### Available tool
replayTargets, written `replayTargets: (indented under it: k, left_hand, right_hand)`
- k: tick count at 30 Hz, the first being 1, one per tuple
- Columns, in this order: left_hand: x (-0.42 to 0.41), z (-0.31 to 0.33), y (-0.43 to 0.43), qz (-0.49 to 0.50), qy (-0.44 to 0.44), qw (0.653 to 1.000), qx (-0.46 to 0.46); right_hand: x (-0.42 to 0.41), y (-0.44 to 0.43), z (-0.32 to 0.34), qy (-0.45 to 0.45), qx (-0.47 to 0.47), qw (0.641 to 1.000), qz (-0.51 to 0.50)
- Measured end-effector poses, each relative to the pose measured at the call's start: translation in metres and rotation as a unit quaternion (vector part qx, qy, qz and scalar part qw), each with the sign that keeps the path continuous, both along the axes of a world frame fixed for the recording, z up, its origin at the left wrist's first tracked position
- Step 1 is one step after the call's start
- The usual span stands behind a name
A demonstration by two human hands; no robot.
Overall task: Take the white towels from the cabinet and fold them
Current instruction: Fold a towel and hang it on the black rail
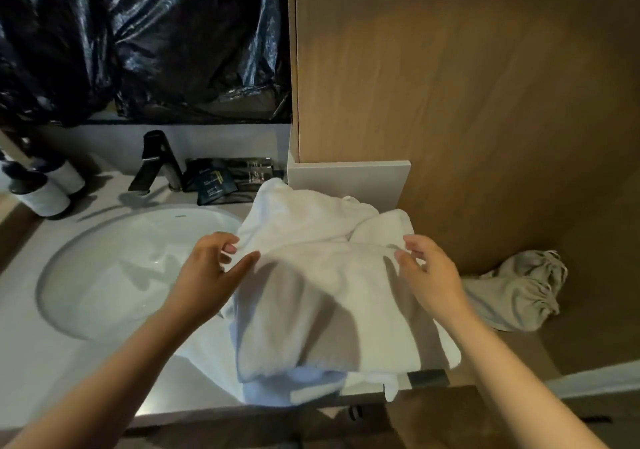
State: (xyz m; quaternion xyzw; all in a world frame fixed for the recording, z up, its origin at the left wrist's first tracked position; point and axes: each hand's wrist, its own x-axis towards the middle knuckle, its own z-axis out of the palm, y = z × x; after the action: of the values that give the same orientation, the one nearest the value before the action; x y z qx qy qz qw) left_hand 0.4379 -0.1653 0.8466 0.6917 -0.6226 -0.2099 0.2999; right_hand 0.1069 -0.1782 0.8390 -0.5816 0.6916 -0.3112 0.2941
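White towels (322, 292) lie in a rumpled heap just right of the sink (138, 265) and spill over the front edge of the counter (69, 362). The top layer is partly folded, softly creased and shadowed. The left hand (211, 272) pinches the heap's sink-side edge between curled fingers and thumb. The right hand (429, 275), on the side away from the sink, nips a fold in the same narrow pinch.
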Motion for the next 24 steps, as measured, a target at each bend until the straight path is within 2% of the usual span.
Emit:
replayTargets:
  k: [5, 7, 10, 15, 19, 24]
  left_hand:
    - [0.015, 0.004, 0.048, 0.004, 0.007, 0.996, 0.094]
    - [0.009, 0.000, 0.067, -0.003, 0.038, 0.992, 0.117]
    - [-0.002, -0.006, 0.093, -0.001, 0.095, 0.986, 0.136]
    - [-0.017, -0.012, 0.114, 0.002, 0.134, 0.980, 0.150]
    - [-0.024, -0.012, 0.118, 0.016, 0.216, 0.956, 0.199]
    - [-0.028, -0.006, 0.122, 0.042, 0.294, 0.940, 0.167]
  right_hand:
    - [0.055, 0.015, 0.007, -0.020, -0.013, 0.996, 0.091]
    - [0.069, 0.020, 0.008, -0.018, -0.012, 0.994, 0.112]
    - [0.075, 0.025, 0.004, -0.009, -0.014, 0.992, 0.128]
    - [0.069, 0.029, -0.002, -0.009, -0.009, 0.991, 0.132]
    - [0.068, 0.029, -0.007, -0.001, -0.012, 0.991, 0.133]
    - [0.068, 0.030, -0.010, -0.005, -0.006, 0.991, 0.135]
